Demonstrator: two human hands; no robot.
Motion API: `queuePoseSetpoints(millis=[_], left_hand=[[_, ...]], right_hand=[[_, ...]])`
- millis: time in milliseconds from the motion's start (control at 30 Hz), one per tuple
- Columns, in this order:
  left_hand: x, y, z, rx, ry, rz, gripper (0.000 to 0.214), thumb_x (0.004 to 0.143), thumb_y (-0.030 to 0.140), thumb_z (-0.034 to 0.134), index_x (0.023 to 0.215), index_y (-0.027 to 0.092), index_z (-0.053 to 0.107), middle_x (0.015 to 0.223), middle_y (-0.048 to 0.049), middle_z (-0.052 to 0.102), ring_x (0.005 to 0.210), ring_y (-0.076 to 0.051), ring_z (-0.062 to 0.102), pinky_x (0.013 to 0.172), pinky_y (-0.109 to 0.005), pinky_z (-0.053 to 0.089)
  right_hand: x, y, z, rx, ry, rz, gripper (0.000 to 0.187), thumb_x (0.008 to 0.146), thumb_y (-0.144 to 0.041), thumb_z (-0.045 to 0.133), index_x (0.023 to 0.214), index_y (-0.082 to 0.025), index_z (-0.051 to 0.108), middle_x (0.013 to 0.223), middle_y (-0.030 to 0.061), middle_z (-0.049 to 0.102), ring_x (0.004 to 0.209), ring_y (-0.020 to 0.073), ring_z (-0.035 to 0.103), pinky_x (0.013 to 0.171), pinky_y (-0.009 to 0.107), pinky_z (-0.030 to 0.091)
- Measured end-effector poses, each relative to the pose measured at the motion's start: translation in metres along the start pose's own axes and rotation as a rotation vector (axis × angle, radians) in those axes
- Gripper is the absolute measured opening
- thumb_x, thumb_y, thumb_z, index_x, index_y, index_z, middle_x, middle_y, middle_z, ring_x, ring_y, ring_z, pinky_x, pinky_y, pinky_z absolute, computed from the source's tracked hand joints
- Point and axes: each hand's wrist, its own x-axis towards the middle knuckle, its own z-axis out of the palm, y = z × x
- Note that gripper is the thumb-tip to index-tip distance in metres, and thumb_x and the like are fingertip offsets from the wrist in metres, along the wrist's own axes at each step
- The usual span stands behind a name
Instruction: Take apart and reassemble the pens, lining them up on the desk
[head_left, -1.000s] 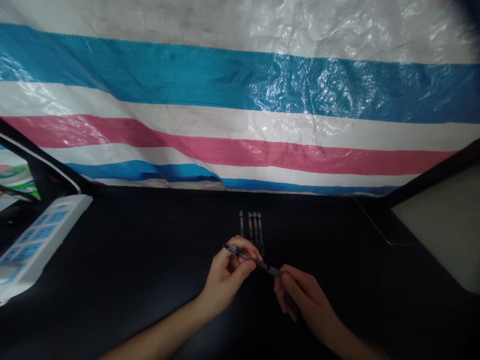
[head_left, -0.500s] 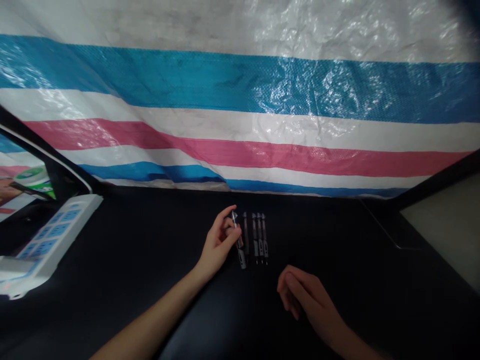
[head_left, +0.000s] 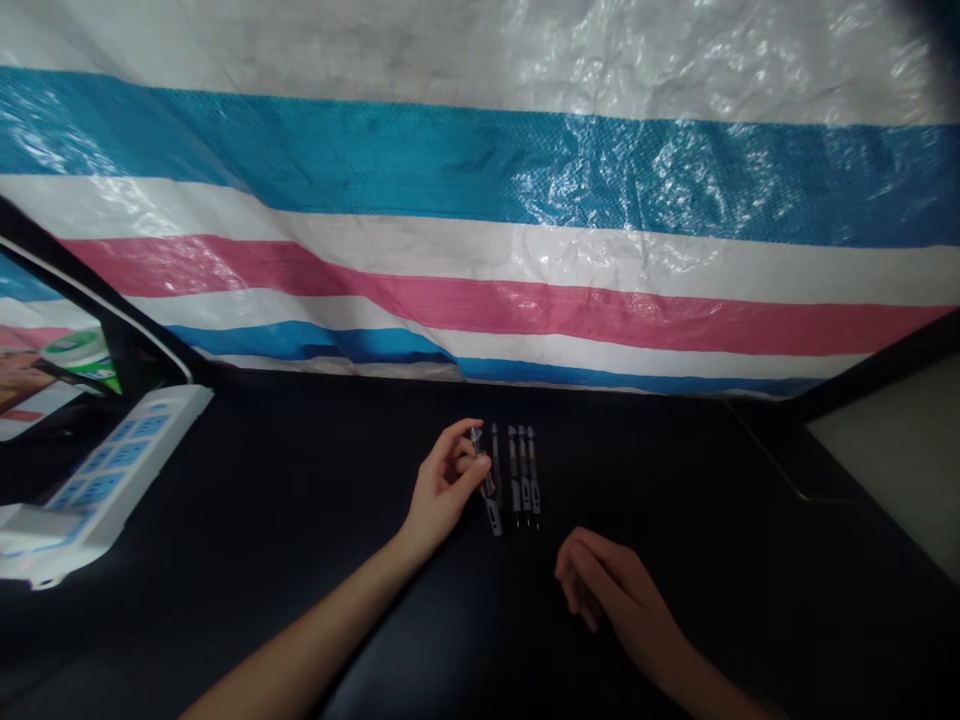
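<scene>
Since the earlier view, the right hand [head_left: 616,596] has let go of the pen [head_left: 492,510] and lies loosely curled and empty on the black table [head_left: 712,490]; the left hand [head_left: 444,488] pinches the pen, tilted, just beside a row of pens [head_left: 523,470]

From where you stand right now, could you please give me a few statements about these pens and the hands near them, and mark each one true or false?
1. The left hand is holding a pen beside the row of pens. True.
2. The right hand is also holding a pen. False: it holds nothing visible and is apart from the pens.
3. The pens in the row lie side by side on a black surface. True.
4. The white power strip lies to the right of the pens. False: it lies to their left.
5. The tarpaulin behind the black surface has blue, white and pink stripes. True.
</scene>
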Motion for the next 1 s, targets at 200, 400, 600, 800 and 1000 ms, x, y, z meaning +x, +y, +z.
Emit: queuePoseSetpoints(millis=[200, 400, 600, 800, 1000], left_hand=[[0.0019, -0.0068, -0.0016, -0.028, 0.041, 0.000, 0.055, 0.082, 0.027, 0.067, 0.132, 0.025, 0.044, 0.078, 0.0059, 0.051, 0.060, -0.009, 0.059, 0.061, -0.024, 0.048], [0.0018, -0.0062, -0.0023, -0.029, 0.047, 0.011, 0.041, 0.083, 0.026, 0.066, 0.120, 0.022, 0.047, 0.075, 0.0057, 0.053, 0.062, -0.011, 0.059, 0.062, -0.025, 0.048], [-0.0002, -0.0029, 0.0002, -0.054, 0.046, -0.042, 0.053, 0.082, 0.027, 0.067, 0.129, 0.027, 0.042, 0.080, 0.0057, 0.052, 0.062, -0.009, 0.059, 0.059, -0.022, 0.048], [0.0007, -0.0041, -0.0009, -0.040, 0.028, -0.047, 0.044, 0.081, 0.029, 0.069, 0.120, 0.023, 0.048, 0.077, 0.0056, 0.051, 0.060, -0.009, 0.059, 0.055, -0.021, 0.048], [0.0006, -0.0048, -0.0009, -0.052, 0.011, -0.090, 0.049, 0.082, 0.031, 0.068, 0.125, 0.025, 0.045, 0.080, 0.0047, 0.051, 0.061, -0.010, 0.058, 0.053, -0.021, 0.049]], right_hand=[[0.0006, -0.0018, -0.0002, -0.020, -0.007, 0.004, 0.042, 0.099, -0.048, 0.039, 0.079, -0.016, 0.058, 0.058, -0.0032, 0.051, 0.046, 0.0072, 0.044, 0.047, 0.020, 0.032], [0.0026, -0.0021, -0.0002, -0.026, -0.011, 0.009, 0.042, 0.099, -0.048, 0.038, 0.080, -0.017, 0.058, 0.058, -0.0034, 0.051, 0.047, 0.0075, 0.044, 0.047, 0.021, 0.033], [0.0025, -0.0048, 0.0009, -0.041, 0.007, 0.035, 0.044, 0.097, -0.052, 0.040, 0.077, -0.016, 0.058, 0.057, -0.0029, 0.051, 0.046, 0.0075, 0.044, 0.046, 0.020, 0.032], [0.0028, -0.0045, 0.0008, -0.044, 0.009, 0.040, 0.044, 0.097, -0.052, 0.040, 0.078, -0.016, 0.058, 0.057, -0.0027, 0.052, 0.046, 0.0076, 0.044, 0.047, 0.021, 0.033], [0.0041, -0.0047, 0.0017, -0.044, 0.010, 0.036, 0.045, 0.096, -0.053, 0.039, 0.078, -0.016, 0.057, 0.057, -0.0027, 0.051, 0.045, 0.0080, 0.044, 0.046, 0.021, 0.032]])
